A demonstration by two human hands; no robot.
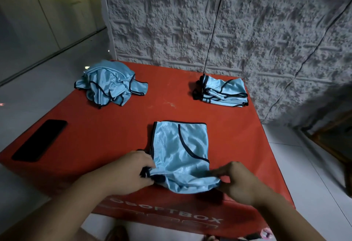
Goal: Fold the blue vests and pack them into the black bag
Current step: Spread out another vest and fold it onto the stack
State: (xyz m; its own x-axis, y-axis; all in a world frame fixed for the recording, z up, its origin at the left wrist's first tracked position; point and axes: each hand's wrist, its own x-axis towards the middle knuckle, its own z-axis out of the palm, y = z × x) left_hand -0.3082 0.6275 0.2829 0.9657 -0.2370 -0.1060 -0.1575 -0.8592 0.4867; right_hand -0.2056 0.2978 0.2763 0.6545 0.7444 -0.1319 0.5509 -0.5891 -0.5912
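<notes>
Both hands, left hand (133, 170) and right hand (236, 179), pinching near corners of blue vest (179, 151).

The only writing I can read is on the near side face of the red desk (118, 126), just below its front edge and beneath where I am working. It is printed in large pale capitals that appear upside down from where I stand. The letters that come through spell "SOFTBOX" (177, 214); one or two more letters sit before them, too dim to make out. A second, smaller line runs under it toward the floor, but it is too blurred for me to read.
</notes>
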